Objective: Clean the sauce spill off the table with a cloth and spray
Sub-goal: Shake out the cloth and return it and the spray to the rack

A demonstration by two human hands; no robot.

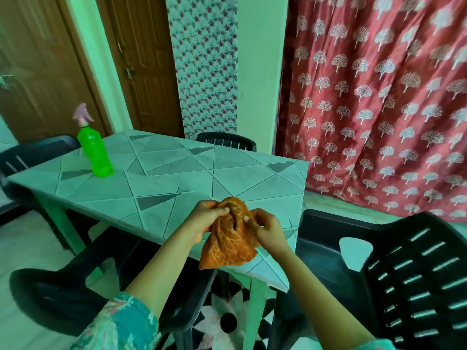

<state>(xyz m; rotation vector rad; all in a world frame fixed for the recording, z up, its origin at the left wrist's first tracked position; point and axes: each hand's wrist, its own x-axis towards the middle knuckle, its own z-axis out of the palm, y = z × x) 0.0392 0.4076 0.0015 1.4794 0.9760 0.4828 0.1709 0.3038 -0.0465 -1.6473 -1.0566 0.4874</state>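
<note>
Both hands grip the crumpled orange patterned cloth (228,236) above the counter's (177,178) near edge, left hand (206,218) and right hand (267,229) fingers pinching folds; the green plastic spray bottle (94,150) stands far left.

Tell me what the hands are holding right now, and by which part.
Both hands hold the orange cloth by its bunched upper part: the left hand grips the top left, the right hand pinches the top right. The lower part hangs free.
</note>
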